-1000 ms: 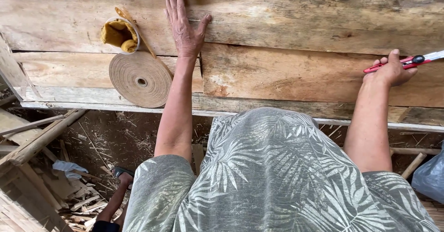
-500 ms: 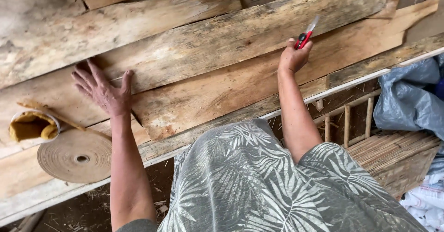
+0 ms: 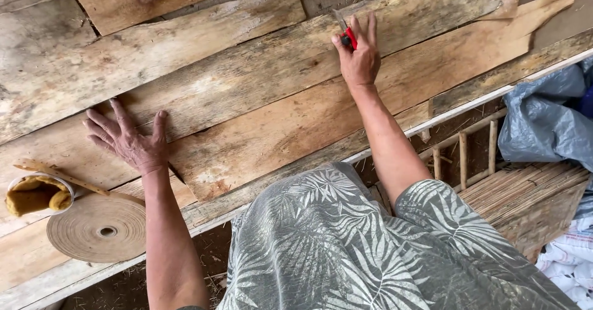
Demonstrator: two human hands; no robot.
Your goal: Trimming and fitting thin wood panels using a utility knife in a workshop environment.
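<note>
**A:** What has changed in the last half second?

**B:** The right hand (image 3: pixel 358 60) has slid a little back along the boards toward the roll of brown tape (image 3: pixel 99 228). The red utility knife (image 3: pixel 347 33), which stuck out above the fist, now sits tucked in it with its blade tip on the wood.

**A:** And the grip?

**B:** The right hand is clenched around the knife, far up and right of the roll. The left hand (image 3: pixel 130 142) lies flat with its fingers spread just above the roll, grasping nothing and pressing down the thin wood sheet (image 3: pixel 278 137).

**A:** Which step is this?

**B:** It looks like the start of a cut, with the blade set and the sheet pinned. The stroke calls for steady downward pressure and a line that stays well away from the pinning hand.

**A:** Edges and room?

**B:** The sheet's ragged lower edge runs from beside the roll up to the right. Below it is the bench's pale rail (image 3: pixel 457 109). A bowl of yellow paste (image 3: pixel 37 194) with a stick (image 3: pixel 58 174) across it sits just up and left of the roll. Grey plastic sheeting (image 3: pixel 543 125) crowds the far right, past the rail. The boards between the hands are bare.
</note>
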